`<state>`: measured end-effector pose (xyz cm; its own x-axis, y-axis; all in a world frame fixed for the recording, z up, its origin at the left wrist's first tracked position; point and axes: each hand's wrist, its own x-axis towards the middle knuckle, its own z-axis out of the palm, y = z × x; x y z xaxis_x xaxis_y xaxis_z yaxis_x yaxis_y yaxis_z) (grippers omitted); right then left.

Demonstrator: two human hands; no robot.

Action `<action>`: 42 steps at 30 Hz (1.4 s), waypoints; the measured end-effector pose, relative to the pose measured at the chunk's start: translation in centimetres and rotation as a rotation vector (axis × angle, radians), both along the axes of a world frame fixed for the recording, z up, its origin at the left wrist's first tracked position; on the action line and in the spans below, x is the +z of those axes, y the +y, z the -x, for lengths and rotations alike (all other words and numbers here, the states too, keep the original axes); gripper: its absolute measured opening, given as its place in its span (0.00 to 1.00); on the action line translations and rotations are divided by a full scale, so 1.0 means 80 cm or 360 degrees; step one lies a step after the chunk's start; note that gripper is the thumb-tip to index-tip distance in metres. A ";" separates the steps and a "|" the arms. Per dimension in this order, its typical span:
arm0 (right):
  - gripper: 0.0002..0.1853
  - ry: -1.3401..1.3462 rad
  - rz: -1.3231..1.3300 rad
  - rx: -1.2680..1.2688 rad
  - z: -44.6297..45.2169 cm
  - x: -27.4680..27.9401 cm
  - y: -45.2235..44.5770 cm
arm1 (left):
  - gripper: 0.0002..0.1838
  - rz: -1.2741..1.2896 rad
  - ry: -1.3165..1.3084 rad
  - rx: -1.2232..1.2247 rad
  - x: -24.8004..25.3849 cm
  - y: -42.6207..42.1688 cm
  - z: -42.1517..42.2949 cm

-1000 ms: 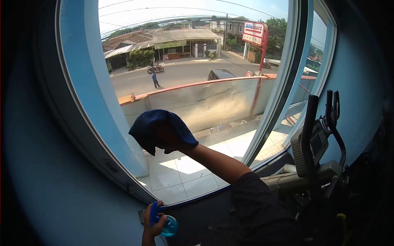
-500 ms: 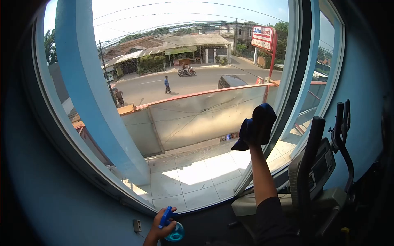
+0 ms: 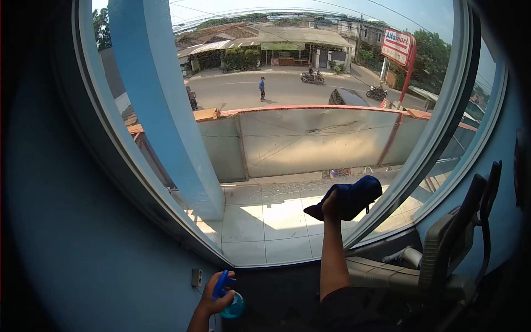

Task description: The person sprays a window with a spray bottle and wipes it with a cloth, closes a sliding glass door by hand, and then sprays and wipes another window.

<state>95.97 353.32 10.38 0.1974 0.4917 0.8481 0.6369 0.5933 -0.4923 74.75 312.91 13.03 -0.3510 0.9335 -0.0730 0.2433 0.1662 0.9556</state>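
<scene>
My right hand (image 3: 330,203) is raised in front of the large window pane (image 3: 276,221), closed on a dark blue cloth (image 3: 357,199). The cloth is bunched up and covers most of the fingers; whether it touches the glass I cannot tell. Low and to the left, my left hand (image 3: 213,295) is wrapped round the neck of a spray bottle (image 3: 232,306). The bottle has a blue trigger head and a clear turquoise body, and it is held upright near the bottom of the window frame.
A grey exercise machine (image 3: 442,249) with black handles stands at the right. A wall socket (image 3: 197,278) sits low on the blue wall at left. Outside are a blue pillar (image 3: 166,110), a metal fence (image 3: 315,138), and a street with a person (image 3: 262,88) and motorbikes.
My right hand has moved lower on the pane, and the cloth now stretches sideways to the right. The view has turned left. My left hand keeps hold of the spray bottle.
</scene>
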 end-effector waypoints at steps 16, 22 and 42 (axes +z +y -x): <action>0.14 -0.0477 -0.0190 0.1228 0.426 0.032 -0.283 | 0.29 -0.0112 0.0265 0.0386 -0.046 -0.081 0.119; 0.10 -0.0992 -0.0076 0.1607 0.372 0.062 -0.244 | 0.30 -0.0277 0.0013 0.0614 -0.075 -0.055 0.095; 0.14 0.0155 -0.0510 -0.0276 -0.149 0.025 -0.003 | 0.31 -0.0948 0.0189 0.0227 -0.482 0.077 0.079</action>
